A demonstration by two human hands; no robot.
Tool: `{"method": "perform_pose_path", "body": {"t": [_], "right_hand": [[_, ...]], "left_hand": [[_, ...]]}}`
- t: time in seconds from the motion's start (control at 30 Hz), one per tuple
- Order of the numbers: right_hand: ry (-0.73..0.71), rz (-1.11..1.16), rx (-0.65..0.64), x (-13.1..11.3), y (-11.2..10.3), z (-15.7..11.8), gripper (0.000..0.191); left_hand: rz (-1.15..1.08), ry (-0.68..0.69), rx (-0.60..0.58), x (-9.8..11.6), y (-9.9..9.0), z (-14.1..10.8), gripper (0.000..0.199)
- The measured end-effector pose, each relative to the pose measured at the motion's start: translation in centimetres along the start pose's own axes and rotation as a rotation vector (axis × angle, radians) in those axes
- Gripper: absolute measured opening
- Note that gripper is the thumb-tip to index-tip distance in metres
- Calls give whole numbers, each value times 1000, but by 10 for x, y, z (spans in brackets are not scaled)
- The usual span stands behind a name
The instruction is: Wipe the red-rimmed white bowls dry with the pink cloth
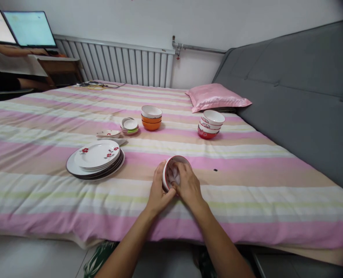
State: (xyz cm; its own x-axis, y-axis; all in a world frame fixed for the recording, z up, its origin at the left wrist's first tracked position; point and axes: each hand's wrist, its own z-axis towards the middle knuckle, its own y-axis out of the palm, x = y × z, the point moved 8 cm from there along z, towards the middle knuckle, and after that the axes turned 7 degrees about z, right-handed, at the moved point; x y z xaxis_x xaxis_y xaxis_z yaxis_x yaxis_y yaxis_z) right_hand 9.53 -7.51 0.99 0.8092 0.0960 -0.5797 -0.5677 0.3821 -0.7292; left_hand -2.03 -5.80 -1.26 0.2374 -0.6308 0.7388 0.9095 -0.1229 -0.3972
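Observation:
My left hand [157, 193] is wrapped round the left side of a white bowl [168, 170] with a red rim. The bowl is tilted on its side near the front of the bed, its opening turned towards me and to the right. Inside it, the fingers of my right hand [189, 185] press a crumpled pale cloth [175, 175] against the inner wall; part of the cloth is hidden by those fingers. To the left lies a stack of plates [97, 154], white with red flowers on top and dark-rimmed ones below.
Small dishes [109, 133], little bowls [130, 125] and a stack of orange and white bowls [151, 117] stand farther back. A red and white bowl stack [210, 124] is at right, near a pink pillow [218, 96]. A small black piece [215, 170] lies on the striped sheet. Another person sits far left.

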Motion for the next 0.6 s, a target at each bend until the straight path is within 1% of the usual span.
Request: {"method": "perform_pose_path", "body": {"t": [0.2, 0.3, 0.47, 0.6], "right_hand": [[29, 21, 58, 3, -4, 0, 53], [-3, 27, 65, 3, -3, 1, 50], [0, -43, 15, 5, 2, 1, 41], [-7, -71, -22, 4, 3, 1, 40]], "left_hand": [[-10, -23, 13, -1, 0, 0, 82], [-5, -25, 15, -1, 0, 0, 81], [-10, -24, 8, -2, 0, 0, 81], [-14, -29, 8, -2, 0, -1, 81]]}}
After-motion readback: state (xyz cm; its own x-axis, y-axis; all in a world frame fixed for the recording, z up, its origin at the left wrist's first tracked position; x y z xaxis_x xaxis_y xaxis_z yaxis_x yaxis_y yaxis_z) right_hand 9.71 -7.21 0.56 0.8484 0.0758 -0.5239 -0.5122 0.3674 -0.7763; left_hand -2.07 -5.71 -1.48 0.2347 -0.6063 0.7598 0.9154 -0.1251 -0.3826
